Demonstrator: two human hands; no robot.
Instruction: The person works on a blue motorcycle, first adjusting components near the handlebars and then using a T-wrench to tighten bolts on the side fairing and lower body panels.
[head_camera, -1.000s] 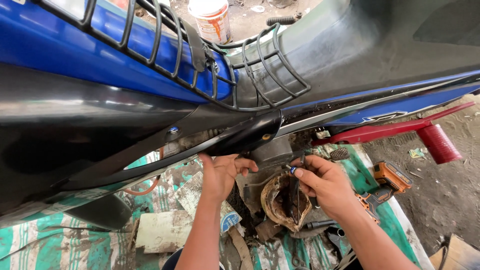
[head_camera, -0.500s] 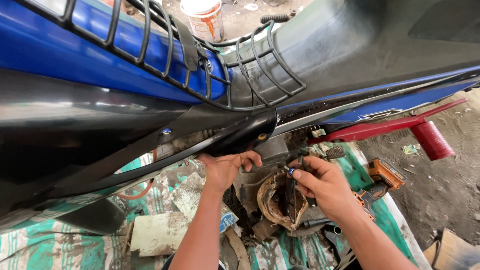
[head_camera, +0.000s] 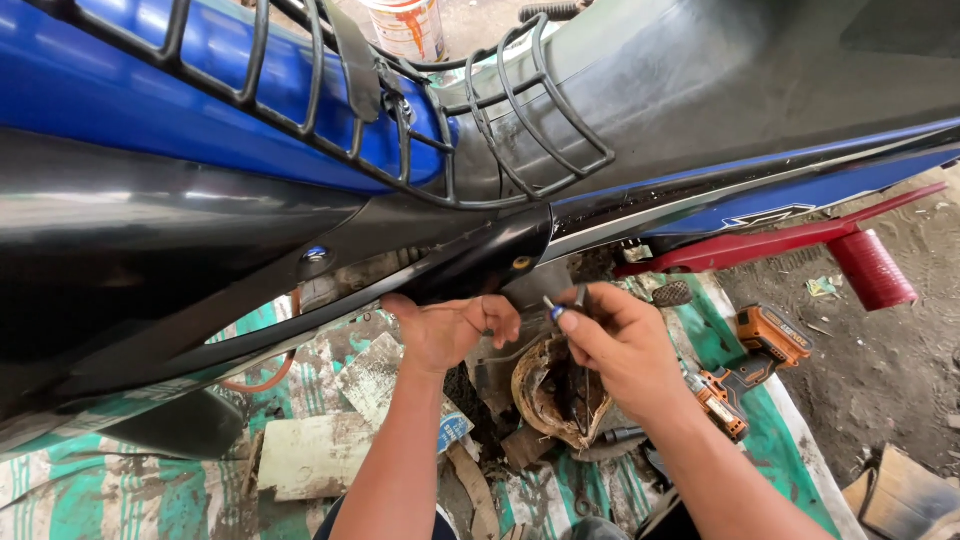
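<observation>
We've got our left hand (head_camera: 452, 332) pressed up under the black side panel (head_camera: 440, 272) of the blue motorcycle (head_camera: 120, 90), right hand (head_camera: 622, 345) pinching a small tool (head_camera: 560, 308) beside it, orange cordless drill (head_camera: 748, 365) lying on the green tarp (head_camera: 70, 500).
</observation>
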